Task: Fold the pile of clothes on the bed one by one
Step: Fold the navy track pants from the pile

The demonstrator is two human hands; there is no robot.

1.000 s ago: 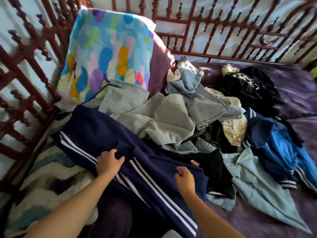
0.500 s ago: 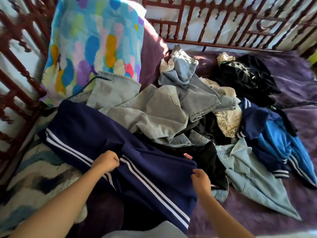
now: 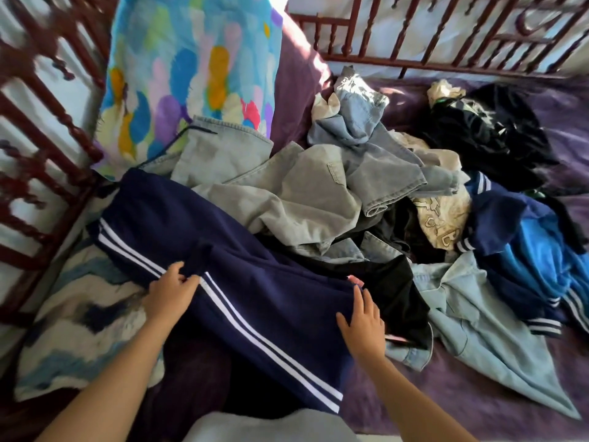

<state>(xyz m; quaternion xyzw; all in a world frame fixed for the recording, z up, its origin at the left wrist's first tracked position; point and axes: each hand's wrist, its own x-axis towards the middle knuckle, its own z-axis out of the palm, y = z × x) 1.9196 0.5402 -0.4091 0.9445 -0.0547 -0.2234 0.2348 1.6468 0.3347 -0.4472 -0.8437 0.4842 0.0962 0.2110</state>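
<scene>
The navy striped garment [image 3: 255, 291] lies spread across the near left part of the bed [image 3: 478, 416]. Its far end reaches up beside the patterned pillow [image 3: 191, 68]. Its near end is hidden behind a grey cloth [image 3: 271, 425] at the bottom edge, which is itself cut off and cannot be identified. Whether the navy piece is trousers or a jacket is hard to tell.

The left hand [image 3: 172, 293] has a narrow grip, thumb and fingers pinching a raised fold of the navy fabric just beside the two white stripes. The right hand [image 3: 363, 320] has no grip on anything; its fingers are straight and spread, resting on the garment's right edge where it meets a black garment [image 3: 395, 291].

The pile of clothes [image 3: 318, 199] is heaped behind and to the right. It holds grey denim, a pale blue shirt [image 3: 478, 330] and a blue jacket [image 3: 538, 260], so tangled that their outlines run together.

A blue-and-white blanket [image 3: 79, 330] lies under the navy piece at the left. The wooden bed rails [image 3: 414, 30] are blurred.
</scene>
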